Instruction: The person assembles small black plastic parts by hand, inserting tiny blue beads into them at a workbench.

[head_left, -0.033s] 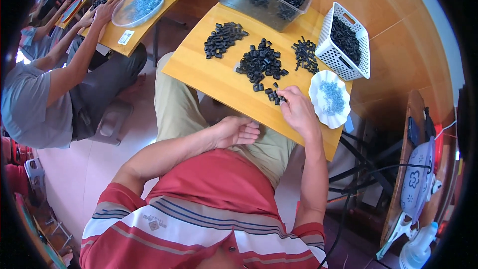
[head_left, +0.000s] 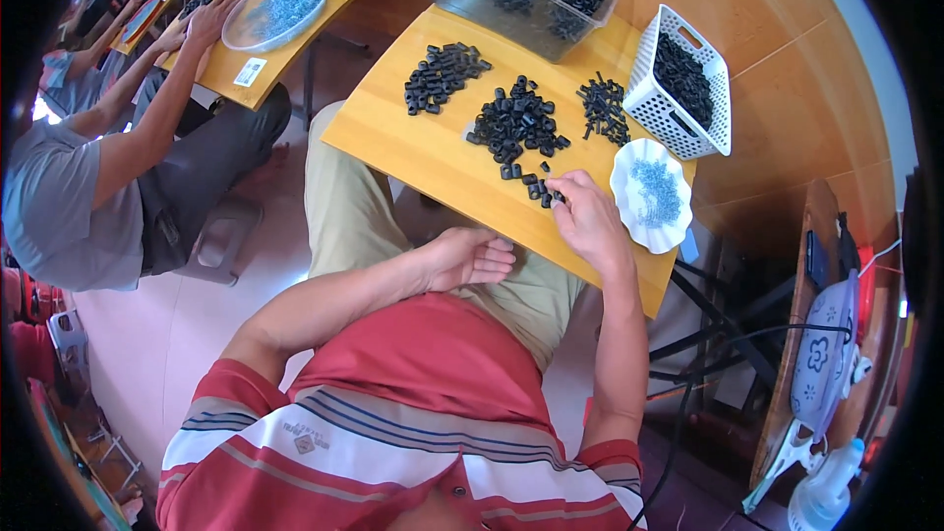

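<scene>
On the yellow wooden table, my right hand rests near the front edge, thumb and fingertips closed at a small black cylindrical piece. A few loose black pieces lie just left of those fingertips. Behind them is a central heap of short black cylinders, with another group of black cylinders to its left. Thin black pieces form a smaller pile on the right. My left hand is held over my lap by the table edge, palm partly up, fingers extended and holding nothing visible.
A white scalloped dish of small bluish clear pieces stands right of my right hand. Behind it is a white perforated basket of black parts. A clear bin sits at the back. Another person works at a table on the left.
</scene>
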A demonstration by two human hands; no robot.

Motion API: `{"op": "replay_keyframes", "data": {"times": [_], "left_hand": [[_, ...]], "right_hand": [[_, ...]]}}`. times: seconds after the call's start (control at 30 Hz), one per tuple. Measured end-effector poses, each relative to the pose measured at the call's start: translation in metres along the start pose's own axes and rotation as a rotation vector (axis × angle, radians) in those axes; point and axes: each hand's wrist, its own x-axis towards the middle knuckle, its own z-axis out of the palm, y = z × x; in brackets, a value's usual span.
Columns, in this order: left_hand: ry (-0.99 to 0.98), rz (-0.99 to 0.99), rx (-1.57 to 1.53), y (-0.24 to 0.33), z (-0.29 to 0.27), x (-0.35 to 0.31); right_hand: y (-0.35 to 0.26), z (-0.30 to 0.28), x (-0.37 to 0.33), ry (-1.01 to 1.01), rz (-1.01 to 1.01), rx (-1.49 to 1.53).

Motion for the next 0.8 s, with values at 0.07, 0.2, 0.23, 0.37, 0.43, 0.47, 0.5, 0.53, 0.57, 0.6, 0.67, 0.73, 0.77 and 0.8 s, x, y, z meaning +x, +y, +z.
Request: {"op": "replay_keyframes", "data": {"times": [0.07, 0.2, 0.23, 0.37, 0.43, 0.47, 0.5, 0.53, 0.57, 0.6, 0.67, 0.73, 0.77, 0.8], "left_hand": [[-0.038, 0.025, -0.045, 0.001, 0.002, 0.006], [-0.037, 0.089, -0.081, 0.001, 0.012, 0.009], [-0.065, 0.091, -0.096, 0.002, 0.013, 0.009], [-0.118, 0.106, -0.147, 0.0, 0.015, 0.01], [-0.128, 0.107, -0.184, 0.0, 0.017, 0.008], [-0.141, 0.105, -0.217, 0.0, 0.017, 0.008], [-0.141, 0.104, -0.222, 0.0, 0.015, 0.009], [-0.167, 0.101, -0.268, 0.0, 0.013, 0.011], [-0.194, 0.096, -0.314, -0.001, 0.009, 0.015], [-0.194, 0.092, -0.321, -0.002, 0.005, 0.018], [-0.293, 0.119, -0.41, -0.004, -0.002, 0.022], [-0.26, 0.114, -0.435, -0.006, -0.005, 0.023], [-0.224, 0.116, -0.453, -0.005, -0.005, 0.019], [-0.222, 0.108, -0.465, -0.004, -0.005, 0.016]], "right_hand": [[-0.003, -0.001, -0.001, -0.022, 0.003, 0.061], [-0.007, 0.001, -0.004, -0.012, 0.012, 0.032], [-0.008, 0.002, -0.005, -0.003, -0.011, 0.013], [-0.021, 0.004, -0.008, -0.076, 0.007, 0.027], [-0.026, 0.009, -0.011, -0.09, -0.001, 0.049], [-0.029, 0.011, -0.014, -0.101, -0.005, 0.069], [-0.032, 0.012, -0.015, -0.106, -0.005, 0.068], [-0.036, 0.012, -0.016, -0.127, -0.018, 0.082], [-0.04, 0.013, -0.017, -0.148, -0.029, 0.095], [-0.044, 0.015, -0.019, -0.155, -0.025, 0.094], [-0.051, 0.02, -0.023, -0.136, -0.077, 0.14], [-0.055, 0.023, -0.02, -0.151, -0.07, 0.173], [-0.055, 0.026, -0.018, -0.105, -0.086, 0.209], [-0.054, 0.028, -0.016, -0.06, -0.102, 0.244]]}}
